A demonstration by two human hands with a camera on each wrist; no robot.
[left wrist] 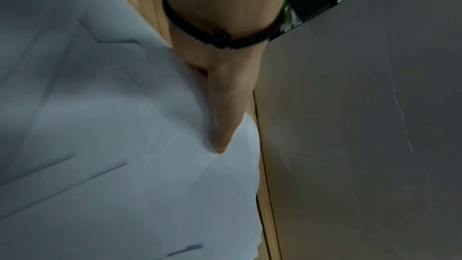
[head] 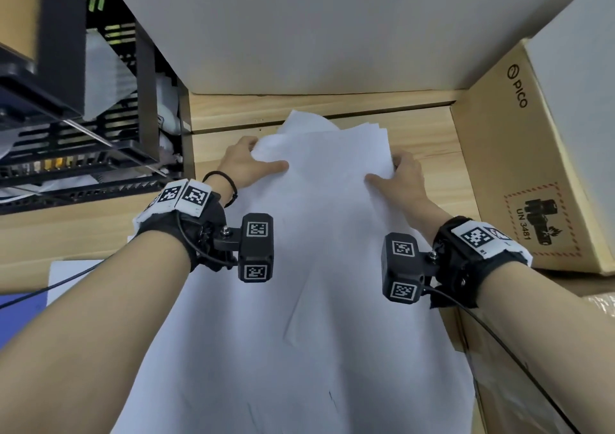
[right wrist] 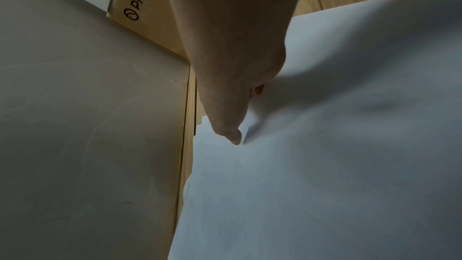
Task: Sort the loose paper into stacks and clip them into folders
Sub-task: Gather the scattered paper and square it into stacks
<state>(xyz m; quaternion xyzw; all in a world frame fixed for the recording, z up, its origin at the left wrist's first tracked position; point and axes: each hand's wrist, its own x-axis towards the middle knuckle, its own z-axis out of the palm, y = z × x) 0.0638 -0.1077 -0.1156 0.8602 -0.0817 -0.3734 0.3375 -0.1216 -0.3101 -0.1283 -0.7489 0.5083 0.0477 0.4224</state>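
A loose, uneven bundle of white paper sheets (head: 309, 240) lies along the wooden desk (head: 429, 140) between my arms, its far edges fanned out. My left hand (head: 248, 164) grips the bundle's far left edge, thumb on top and fingers tucked under the sheets. My right hand (head: 401, 174) grips the far right edge the same way. In the left wrist view my thumb (left wrist: 225, 118) presses into the paper (left wrist: 112, 145). The right wrist view shows my thumb (right wrist: 230, 118) denting the paper (right wrist: 325, 145). The fingers under the sheets are hidden.
A brown cardboard box (head: 532, 154) marked PICO stands close on the right. A black mesh shelf rack (head: 100, 127) with papers stands at the left. A grey wall panel (head: 299, 34) closes the back. A blue folder (head: 23, 313) and a sheet lie at the near left.
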